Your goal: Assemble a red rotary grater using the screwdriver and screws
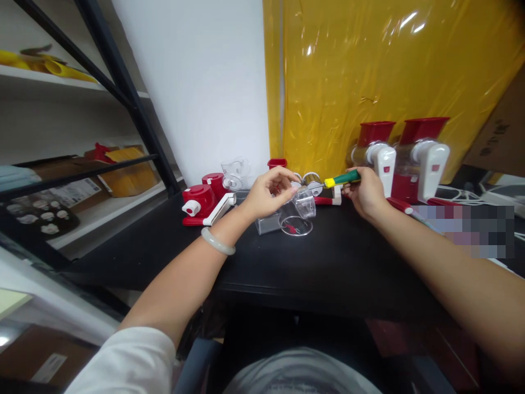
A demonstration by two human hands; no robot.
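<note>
Head view: your black table (328,262) bears the clear plastic housing (304,203), ahead of you. Your left hand (270,191), fingers partly curled, holds its upper edge, seemingly for steadiness; your right hand (366,189), fingers closed, grips the screwdriver (343,178) near-level, probably for aim.

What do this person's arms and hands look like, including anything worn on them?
The left hand and right hand are ungloved. A smooth, pale, round bangle circles the left wrist; a white sleeve shows higher up that arm. The right forearm is bare, no sleeve in view.
</note>
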